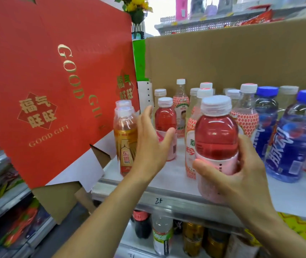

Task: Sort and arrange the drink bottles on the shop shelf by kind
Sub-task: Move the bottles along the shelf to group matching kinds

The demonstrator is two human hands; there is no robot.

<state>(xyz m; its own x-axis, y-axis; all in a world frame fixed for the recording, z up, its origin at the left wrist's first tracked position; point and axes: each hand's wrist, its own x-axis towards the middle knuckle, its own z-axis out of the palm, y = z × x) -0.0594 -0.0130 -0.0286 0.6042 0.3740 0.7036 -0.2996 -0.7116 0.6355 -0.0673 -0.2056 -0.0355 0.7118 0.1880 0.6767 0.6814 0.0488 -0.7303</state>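
My right hand (241, 175) grips a red drink bottle with a pink label and white cap (216, 135), held upright above the front of the white shelf (167, 181). My left hand (149, 146) is open, fingers spread, between a gold-labelled bottle (125, 144) and a second red drink bottle (165, 118) standing on the shelf; it touches neither clearly. Behind stand several clear bottles with red-patterned labels (246, 116). Two blue bottles (295, 138) stand at the right.
A large red gift carton (42, 86) leans at the left, close to the gold-labelled bottles. A brown cardboard wall (232, 58) backs the shelf. The lower shelf holds more bottles (162, 233) and gold cans.
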